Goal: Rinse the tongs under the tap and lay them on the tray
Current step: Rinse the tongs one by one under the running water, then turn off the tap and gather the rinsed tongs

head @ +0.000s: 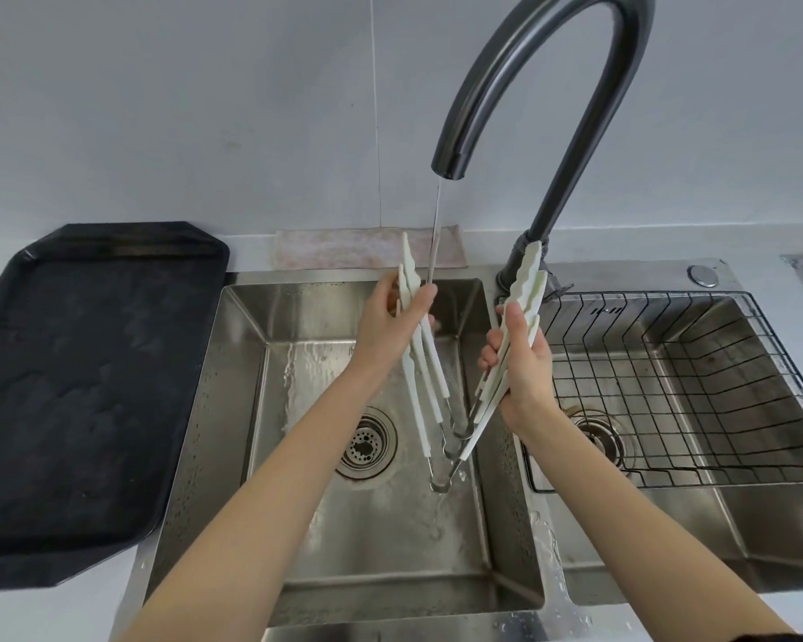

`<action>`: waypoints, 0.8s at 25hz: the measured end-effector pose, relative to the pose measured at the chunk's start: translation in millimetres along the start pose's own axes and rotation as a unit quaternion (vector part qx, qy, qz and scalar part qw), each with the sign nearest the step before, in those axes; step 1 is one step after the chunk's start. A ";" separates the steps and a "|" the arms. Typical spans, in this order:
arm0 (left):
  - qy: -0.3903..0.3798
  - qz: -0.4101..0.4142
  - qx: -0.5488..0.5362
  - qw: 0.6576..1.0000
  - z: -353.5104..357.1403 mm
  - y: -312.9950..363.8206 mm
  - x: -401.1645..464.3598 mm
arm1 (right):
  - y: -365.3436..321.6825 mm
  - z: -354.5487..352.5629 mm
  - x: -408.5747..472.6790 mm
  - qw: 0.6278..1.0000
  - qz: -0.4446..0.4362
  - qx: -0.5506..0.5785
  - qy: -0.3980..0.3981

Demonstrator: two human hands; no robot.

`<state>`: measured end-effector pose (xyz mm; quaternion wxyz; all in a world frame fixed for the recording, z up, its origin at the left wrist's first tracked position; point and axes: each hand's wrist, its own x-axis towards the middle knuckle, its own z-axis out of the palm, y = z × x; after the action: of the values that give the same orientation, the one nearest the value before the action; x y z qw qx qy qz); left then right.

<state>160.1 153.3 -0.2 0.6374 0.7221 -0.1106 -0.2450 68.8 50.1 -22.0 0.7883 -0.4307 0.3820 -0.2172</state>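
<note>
Left hand (385, 326) and right hand (522, 363) each grip tongs (430, 363) arms, spread under the tap (450, 166). Advised: turn them through the stream, then shake off before the tray (89, 252).

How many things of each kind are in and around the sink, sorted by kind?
White tongs with steel hinges: cannot tell the count, several overlap
Black plastic tray: 1
Dark curved tap: 1
Steel sink basins: 2
Black wire basket: 1
Pinkish cloth: 1
Total, tongs excluded: 6
</note>
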 end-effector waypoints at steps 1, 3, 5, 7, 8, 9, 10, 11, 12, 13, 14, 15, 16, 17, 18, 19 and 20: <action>-0.013 -0.013 0.021 1.000 0.8 -5.2 -4.9 | -1.6 2.0 -0.2 1.000 -0.006 0.001 0.002; -0.037 -0.046 0.029 0.998 5.9 -16.8 -14.8 | -4.9 4.7 -1.1 1.000 -0.018 0.001 0.002; -0.025 -0.082 -0.017 0.996 8.5 -28.5 -19.9 | -7.9 7.0 -1.9 0.999 -0.027 -0.029 -0.015; 0.007 -0.111 -0.054 0.992 5.7 -37.8 -22.3 | -10.2 7.7 -2.9 0.992 -0.027 -0.108 -0.053; 0.019 -0.121 -0.072 0.990 3.3 -41.1 -23.6 | -11.2 7.3 -2.1 0.985 -0.023 -0.153 -0.075; 0.024 -0.128 -0.092 0.987 0.7 -44.0 -25.1 | -13.3 6.9 -1.7 0.976 -0.015 -0.192 -0.097; 0.025 -0.129 -0.111 0.985 -1.9 -46.4 -27.2 | -15.1 5.1 -0.5 0.967 -0.004 -0.224 -0.119; 0.026 -0.128 -0.124 0.984 -4.3 -48.3 -28.9 | -17.6 3.2 0.3 0.960 0.006 -0.248 -0.133; 0.026 -0.126 -0.129 0.983 -7.2 -49.6 -30.3 | -19.7 0.1 1.3 0.956 0.010 -0.263 -0.131; 0.026 -0.127 -0.130 0.983 -9.7 -51.1 -31.0 | -22.0 -4.0 2.6 0.958 0.006 -0.265 -0.106; 0.026 -0.128 -0.130 0.983 -12.0 -51.9 -31.4 | -24.7 -9.6 4.6 0.964 -0.006 -0.259 -0.056; 0.025 -0.130 -0.129 0.983 -13.7 -52.6 -31.4 | -27.9 -16.9 7.6 0.967 -0.028 -0.252 0.004; 0.025 -0.132 -0.128 0.983 -14.7 -53.4 -31.1 | -31.6 -24.8 11.5 0.965 -0.054 -0.253 0.049; 0.026 -0.135 -0.131 0.982 -15.1 -53.9 -31.5 | -35.6 -31.2 15.4 0.959 -0.081 -0.263 0.067; 0.027 -0.136 -0.134 0.981 -15.2 -54.3 -32.1 | -38.5 -36.6 20.4 0.952 -0.103 -0.281 0.063; 0.028 -0.139 -0.139 0.980 -15.0 -54.7 -32.8 | -42.2 -39.0 24.9 0.945 -0.117 -0.301 0.045; 0.029 -0.142 -0.144 0.979 -15.0 -55.2 -33.3 | -45.1 -40.0 29.8 0.939 -0.124 -0.320 0.030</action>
<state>130.6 191.0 -45.9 0.6963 0.6381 0.0479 -0.3250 54.9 -14.6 -9.7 0.5639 -0.6974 0.3985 -0.1921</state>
